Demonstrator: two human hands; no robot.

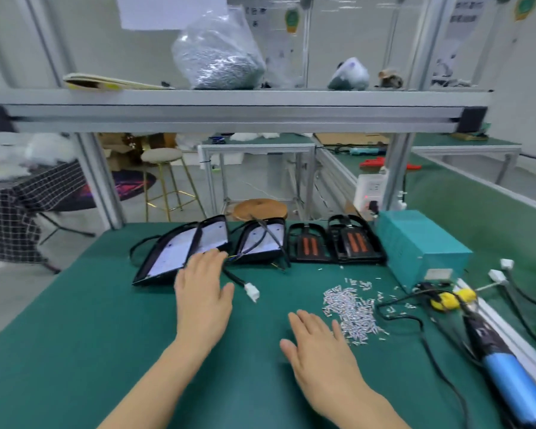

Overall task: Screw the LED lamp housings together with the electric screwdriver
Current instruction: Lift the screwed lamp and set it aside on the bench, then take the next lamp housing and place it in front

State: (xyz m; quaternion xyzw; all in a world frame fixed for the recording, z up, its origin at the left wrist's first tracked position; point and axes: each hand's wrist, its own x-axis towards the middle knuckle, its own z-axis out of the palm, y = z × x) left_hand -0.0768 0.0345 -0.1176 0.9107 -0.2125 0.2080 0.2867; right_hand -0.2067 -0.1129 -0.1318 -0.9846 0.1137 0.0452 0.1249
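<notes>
No writing can be read: the hanging cards and the grey tag on the teal power supply box (421, 246) are too blurred. Both hands hover flat over the green table (75, 351), fingers straight and holding nothing. The left hand (203, 300) has its fingertips at the near edge of the leftmost LED lamp housings (180, 250), two black housings with white panels overlapping, their long axes running from the near left towards the far right. A third white-panel housing (259, 241) lies just beside them, its cable ending in a white connector (252, 291). Right of it sit two black back covers (334, 243) with orange strips, long axes pointing away from the person. The right hand (321, 351) is spread, fingertips near the loose pile of screws (353, 314). The electric screwdriver (505, 370) lies at the right edge, blue grip nearest the person.
</notes>
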